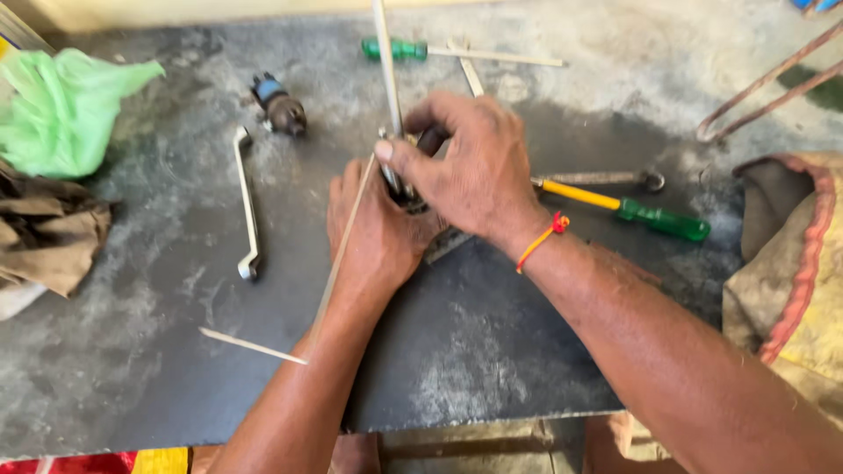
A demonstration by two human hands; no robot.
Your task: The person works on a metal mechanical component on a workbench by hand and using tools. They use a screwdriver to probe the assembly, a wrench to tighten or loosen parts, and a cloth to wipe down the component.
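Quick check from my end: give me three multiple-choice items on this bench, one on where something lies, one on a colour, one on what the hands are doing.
1. Where does the double-ended wrench lie?
A. beside the left hand
B. on the green cloth
C. under the sack

2. What colour is the thread on the right wrist?
A. blue
B. orange-red
C. white

3. What is the right hand doing?
A. lying flat
B. holding a screwdriver
C. gripping a small metal part with the left

Answers: 1 A, it lies on bare sheet beside that hand; 2 B, plainly orange-red; 3 C, both hands close on it.
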